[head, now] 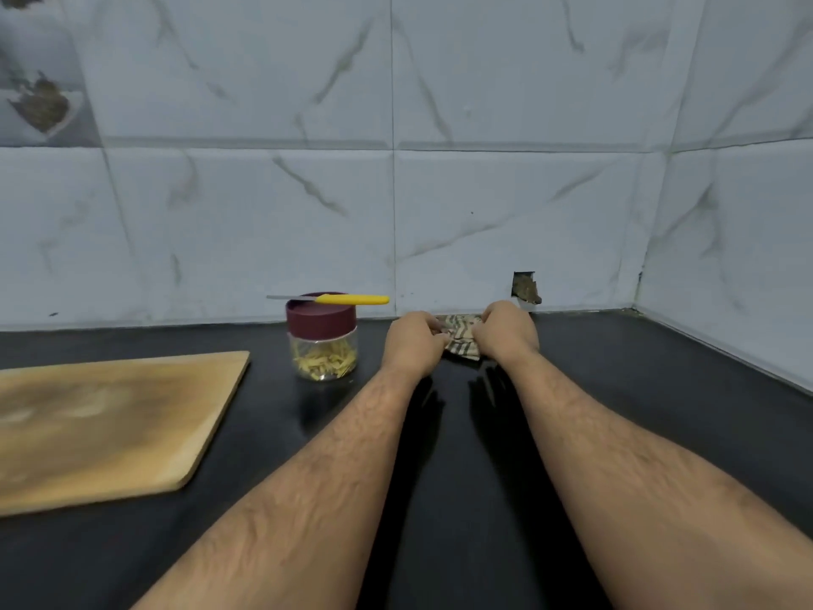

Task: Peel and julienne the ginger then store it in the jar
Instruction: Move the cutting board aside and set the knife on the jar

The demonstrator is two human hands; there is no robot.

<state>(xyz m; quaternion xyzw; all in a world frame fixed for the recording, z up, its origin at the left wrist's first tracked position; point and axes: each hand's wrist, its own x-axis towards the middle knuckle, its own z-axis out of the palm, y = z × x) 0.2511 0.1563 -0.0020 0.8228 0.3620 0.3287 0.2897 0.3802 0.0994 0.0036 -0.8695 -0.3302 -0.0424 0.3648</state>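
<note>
A clear jar (324, 356) with a maroon lid stands on the black counter (616, 389), holding yellow ginger strips in its lower part. A yellow-handled knife (347, 298) lies flat across the lid. Right of the jar, near the wall, my left hand (411, 343) and my right hand (508, 330) both grip a crumpled striped cloth (459, 339) between them. A bare wooden cutting board (101, 424) lies at the left.
A tiled wall rises just behind the hands and turns into a corner at the right. A small broken hole (525, 288) shows in the wall above the cloth.
</note>
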